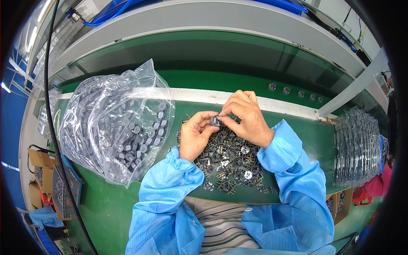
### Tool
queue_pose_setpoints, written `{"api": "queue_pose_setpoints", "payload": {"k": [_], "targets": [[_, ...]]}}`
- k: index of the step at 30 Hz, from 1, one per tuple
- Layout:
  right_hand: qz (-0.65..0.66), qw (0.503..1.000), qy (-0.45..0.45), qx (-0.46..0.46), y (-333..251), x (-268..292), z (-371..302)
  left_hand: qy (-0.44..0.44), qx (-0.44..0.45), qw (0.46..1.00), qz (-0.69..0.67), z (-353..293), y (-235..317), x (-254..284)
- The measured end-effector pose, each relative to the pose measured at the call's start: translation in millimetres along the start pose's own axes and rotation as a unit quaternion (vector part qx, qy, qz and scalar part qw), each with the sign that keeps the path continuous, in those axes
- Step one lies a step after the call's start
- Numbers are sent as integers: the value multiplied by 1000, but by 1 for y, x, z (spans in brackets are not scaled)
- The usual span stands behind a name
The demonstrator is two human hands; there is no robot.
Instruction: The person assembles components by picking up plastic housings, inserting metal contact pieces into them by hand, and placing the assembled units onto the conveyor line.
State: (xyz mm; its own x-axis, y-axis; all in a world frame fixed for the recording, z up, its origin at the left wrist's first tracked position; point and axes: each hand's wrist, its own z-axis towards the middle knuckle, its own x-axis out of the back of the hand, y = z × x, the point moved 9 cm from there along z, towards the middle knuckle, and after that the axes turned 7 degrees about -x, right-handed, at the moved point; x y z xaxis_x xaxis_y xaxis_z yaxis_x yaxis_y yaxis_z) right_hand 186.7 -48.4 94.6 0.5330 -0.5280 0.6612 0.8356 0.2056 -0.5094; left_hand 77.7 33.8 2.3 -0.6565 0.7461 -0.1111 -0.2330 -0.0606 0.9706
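Note:
Between the fingertips of my left hand [195, 135] is a small dark grey round plastic cap [215, 121]. My right hand [247, 114] pinches at the top of that same cap; whether it holds a second small piece there is hidden by the fingers. Below both hands a loose pile of small metal-pinned round parts [227, 163] spreads over the green bench top [316, 148]. To the left lies a clear plastic bag [91, 110], its mouth toward my left arm, with many grey caps [138, 146] in it.
Stacked clear plastic trays [357, 146] stand at the right. Several small round parts [287, 90] line up beyond the white strip [191, 96]. A black cable [50, 114] hangs down the left side, near cardboard boxes [42, 159]. A grey beam [212, 16] crosses the back.

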Motion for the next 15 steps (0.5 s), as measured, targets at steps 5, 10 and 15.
{"api": "queue_pose_setpoints", "payload": {"k": [5, 10, 15], "targets": [[11, 1000, -5, -7, 1, -1, -1, 9, -11, 999, -53, 0, -1, -2], [-38, 997, 25, 65, -17, -2, -4, 15, 5, 999, -35, -1, -8, 3], [37, 999, 8, 15, -8, -13, -7, 30, -141, 980, 138, 0, 27, 4]]}}
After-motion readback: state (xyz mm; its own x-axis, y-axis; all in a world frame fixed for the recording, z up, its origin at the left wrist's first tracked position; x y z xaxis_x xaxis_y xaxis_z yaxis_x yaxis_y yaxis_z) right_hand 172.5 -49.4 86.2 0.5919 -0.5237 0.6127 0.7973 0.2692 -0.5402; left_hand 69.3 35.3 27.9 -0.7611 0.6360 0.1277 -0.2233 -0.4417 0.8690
